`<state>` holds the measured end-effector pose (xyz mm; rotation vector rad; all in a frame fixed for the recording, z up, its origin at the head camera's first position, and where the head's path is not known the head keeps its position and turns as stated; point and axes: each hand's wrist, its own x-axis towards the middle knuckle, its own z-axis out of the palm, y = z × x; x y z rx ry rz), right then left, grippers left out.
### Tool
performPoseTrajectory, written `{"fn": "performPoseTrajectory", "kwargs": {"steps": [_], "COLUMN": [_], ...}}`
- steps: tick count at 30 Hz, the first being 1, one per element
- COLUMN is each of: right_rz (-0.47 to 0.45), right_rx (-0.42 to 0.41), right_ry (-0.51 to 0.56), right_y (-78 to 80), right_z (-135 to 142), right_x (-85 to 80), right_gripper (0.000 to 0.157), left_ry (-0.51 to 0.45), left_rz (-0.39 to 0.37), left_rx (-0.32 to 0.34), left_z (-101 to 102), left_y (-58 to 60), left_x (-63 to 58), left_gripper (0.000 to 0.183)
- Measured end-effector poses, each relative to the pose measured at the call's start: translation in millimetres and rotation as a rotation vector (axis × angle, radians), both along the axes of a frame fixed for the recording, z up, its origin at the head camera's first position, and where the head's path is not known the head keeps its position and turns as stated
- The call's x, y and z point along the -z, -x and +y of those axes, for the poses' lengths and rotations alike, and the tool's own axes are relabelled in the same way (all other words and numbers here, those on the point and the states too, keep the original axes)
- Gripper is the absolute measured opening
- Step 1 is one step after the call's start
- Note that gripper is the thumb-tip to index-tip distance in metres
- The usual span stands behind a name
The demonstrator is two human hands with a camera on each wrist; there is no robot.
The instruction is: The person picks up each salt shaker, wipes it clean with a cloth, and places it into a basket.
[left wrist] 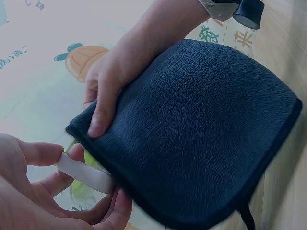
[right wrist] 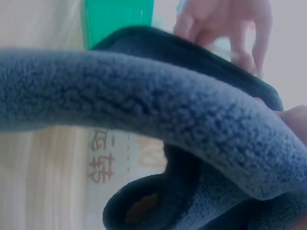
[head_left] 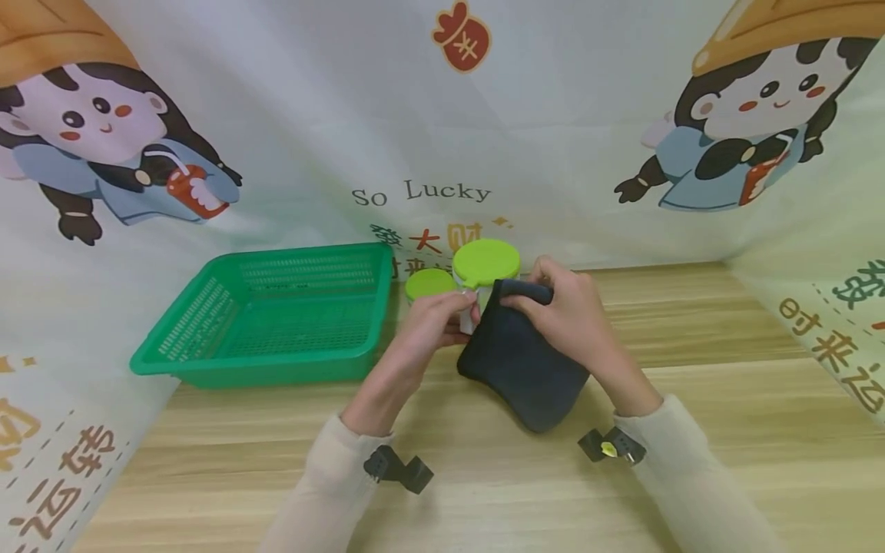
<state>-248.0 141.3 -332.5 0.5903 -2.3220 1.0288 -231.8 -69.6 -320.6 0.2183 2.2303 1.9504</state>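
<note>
A dark navy, fleecy cloth (head_left: 528, 369) with a black hem hangs from my right hand (head_left: 572, 311), which pinches its upper edge between thumb and fingers. My left hand (head_left: 430, 316) holds a small white, rounded bar-shaped thing (left wrist: 86, 173) between thumb and fingers. In the left wrist view the bar's far end meets the cloth's edge; whether it continues behind the cloth is hidden. A dark loop (left wrist: 246, 216) dangles from the cloth's lower edge. Folded cloth (right wrist: 144, 91) fills much of the right wrist view and covers most of the right hand there.
A green perforated basket (head_left: 276, 372) stands on the wooden table (head_left: 228, 438) at the left. Just beyond my hands are a larger lime-lidded container (head_left: 486, 259) and a smaller lime lid (head_left: 430, 283), against the printed white backdrop (head_left: 553, 115).
</note>
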Motion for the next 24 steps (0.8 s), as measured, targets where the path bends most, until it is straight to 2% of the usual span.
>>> {"fn": "performPoseTrajectory", "kwargs": {"steps": [3,5,13,20,24], "right_rz": [0.004,0.004,0.047,0.039,0.046], "right_rx": [-0.033,-0.027,0.092,-0.022,-0.016], "right_ry": [-0.007,-0.009,0.000,-0.052,-0.044], "right_y": [0.0,1.4,5.0,-2.6,-1.3], "right_z": [-5.5,-3.7,13.8,-3.4,-3.4], "right_x": [0.9,0.8,-3.3,-2.4,-0.9], "right_gripper": [0.032,0.033,0.036,0.034,0.034], "left_ry": [0.011,0.013,-0.018,0.010,0.008], "left_rz": [-0.003,-0.004,0.008,0.005,0.000], "left_rx": [-0.006,-0.001,0.016,-0.015,-0.012], "left_z": [-0.6,-0.9,-1.2,0.6,0.7], "left_y": [-0.5,-0.9,0.0,-1.4,-1.8], "left_x": [-0.2,-0.4,-1.4,-2.5,-2.5], "left_gripper": [0.031,0.032,0.032,0.032,0.032]}}
